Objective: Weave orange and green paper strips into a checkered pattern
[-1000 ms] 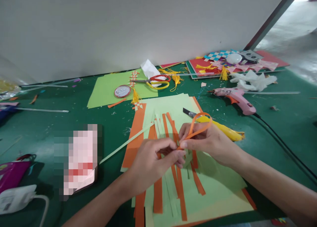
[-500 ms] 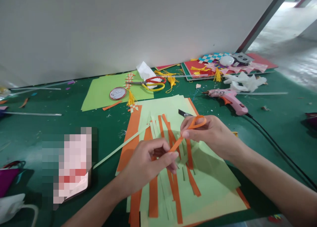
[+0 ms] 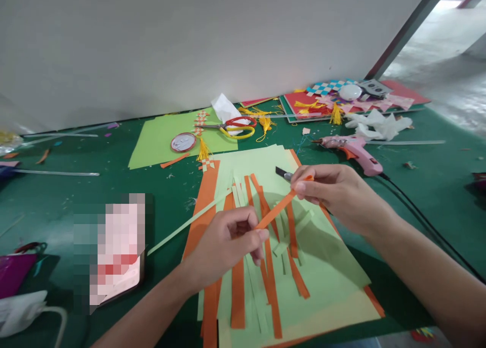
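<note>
Between my two hands stretches an orange paper strip [image 3: 279, 210], held above the sheets. My left hand [image 3: 237, 239] pinches its lower end between thumb and fingers. The upper end, folded over, is pinched in my right hand [image 3: 326, 186]. Below lie pale green paper sheets [image 3: 326, 267] with orange paper [image 3: 201, 216] under them. Several loose orange strips [image 3: 238, 297] and light green strips [image 3: 252, 297] are scattered on top. A craft knife [image 3: 283, 174] lies just beyond my right fingers, its handle partly hidden by them.
Scissors [image 3: 237, 128], a round tin [image 3: 183, 142] and a yellow tassel [image 3: 203, 149] lie at the back on a green sheet [image 3: 148, 140]. A pink glue gun [image 3: 357, 151] with a black cord [image 3: 425, 211] is on the right, a phone [image 3: 119, 252] on the left.
My right hand has moved right and slightly up, away from my left. The large loop at the strip's upper end has drawn down to a small fold, and more strip shows between my hands.
</note>
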`<state>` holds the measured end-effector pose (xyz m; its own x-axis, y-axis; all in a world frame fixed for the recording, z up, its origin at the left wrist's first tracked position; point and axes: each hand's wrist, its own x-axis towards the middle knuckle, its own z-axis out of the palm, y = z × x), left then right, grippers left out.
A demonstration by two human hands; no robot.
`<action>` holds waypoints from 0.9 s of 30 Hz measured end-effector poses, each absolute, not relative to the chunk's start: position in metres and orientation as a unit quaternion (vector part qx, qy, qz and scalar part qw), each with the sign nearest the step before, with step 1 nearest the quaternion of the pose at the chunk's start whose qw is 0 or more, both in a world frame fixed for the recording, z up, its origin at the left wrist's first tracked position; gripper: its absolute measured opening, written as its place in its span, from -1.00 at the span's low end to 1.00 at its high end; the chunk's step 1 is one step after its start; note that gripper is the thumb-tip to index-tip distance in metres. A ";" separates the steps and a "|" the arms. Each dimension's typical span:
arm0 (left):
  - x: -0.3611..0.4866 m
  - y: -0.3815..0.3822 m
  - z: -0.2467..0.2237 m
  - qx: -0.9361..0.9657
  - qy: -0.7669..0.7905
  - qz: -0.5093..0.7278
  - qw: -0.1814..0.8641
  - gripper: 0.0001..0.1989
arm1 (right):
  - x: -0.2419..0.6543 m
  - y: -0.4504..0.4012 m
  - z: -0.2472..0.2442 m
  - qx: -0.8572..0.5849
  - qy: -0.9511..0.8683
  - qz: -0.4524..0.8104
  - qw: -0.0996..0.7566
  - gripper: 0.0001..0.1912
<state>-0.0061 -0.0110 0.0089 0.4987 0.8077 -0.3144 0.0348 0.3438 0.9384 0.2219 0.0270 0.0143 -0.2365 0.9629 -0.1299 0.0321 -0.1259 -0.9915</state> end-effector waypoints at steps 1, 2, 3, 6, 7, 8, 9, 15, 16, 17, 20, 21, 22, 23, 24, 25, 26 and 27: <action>-0.007 -0.011 0.008 0.501 0.419 0.275 0.706 -0.69 | 0.223 0.028 0.014 -0.472 -0.528 0.580 0.404 -0.78; -0.007 -0.010 0.008 0.499 0.420 0.277 0.706 -0.70 | 0.224 0.028 0.013 -0.470 -0.527 0.577 0.410 -0.78; -0.008 -0.010 0.008 0.498 0.418 0.280 0.706 -0.70 | 0.225 0.029 0.013 -0.466 -0.527 0.576 0.417 -0.79; -0.010 -0.010 0.006 0.493 0.406 0.295 0.710 -0.71 | 0.225 0.030 0.010 -0.455 -0.523 0.582 0.425 -0.82; -0.011 -0.010 0.006 0.490 0.402 0.300 0.713 -0.71 | 0.224 0.030 0.010 -0.455 -0.520 0.584 0.426 -0.81; -0.012 -0.010 0.005 0.487 0.398 0.305 0.715 -0.72 | 0.224 0.030 0.010 -0.456 -0.517 0.586 0.427 -0.81; -0.012 -0.010 0.005 0.485 0.395 0.309 0.716 -0.72 | 0.223 0.029 0.010 -0.458 -0.512 0.588 0.428 -0.80; -0.011 -0.011 0.004 0.486 0.398 0.327 0.706 -0.73 | 0.221 0.026 0.012 -0.469 -0.487 0.607 0.418 -0.71; -0.012 -0.011 0.004 0.484 0.400 0.330 0.705 -0.73 | 0.221 0.026 0.012 -0.474 -0.488 0.607 0.410 -0.70; -0.012 -0.011 0.004 0.483 0.401 0.333 0.704 -0.73 | 0.221 0.026 0.012 -0.481 -0.491 0.605 0.401 -0.69; -0.014 -0.010 0.003 0.477 0.395 0.347 0.704 -0.73 | 0.223 0.027 0.010 -0.495 -0.501 0.603 0.374 -0.67; -0.015 -0.010 0.003 0.475 0.392 0.351 0.705 -0.73 | 0.224 0.028 0.009 -0.496 -0.503 0.604 0.369 -0.67; -0.015 -0.010 0.003 0.472 0.391 0.354 0.707 -0.73 | 0.224 0.028 0.009 -0.496 -0.505 0.603 0.369 -0.67; -0.016 -0.010 0.003 0.469 0.390 0.357 0.707 -0.73 | 0.224 0.028 0.008 -0.494 -0.507 0.601 0.370 -0.68; -0.016 -0.010 0.003 0.468 0.390 0.360 0.707 -0.73 | 0.224 0.028 0.008 -0.492 -0.511 0.598 0.372 -0.69; -0.016 -0.010 0.003 0.467 0.389 0.361 0.707 -0.72 | 0.224 0.027 0.008 -0.490 -0.516 0.594 0.375 -0.69; -0.016 -0.010 0.003 0.468 0.389 0.362 0.706 -0.72 | 0.223 0.027 0.008 -0.489 -0.523 0.587 0.378 -0.69; -0.015 -0.010 0.003 0.469 0.389 0.362 0.705 -0.72 | 0.223 0.027 0.008 -0.488 -0.532 0.578 0.380 -0.67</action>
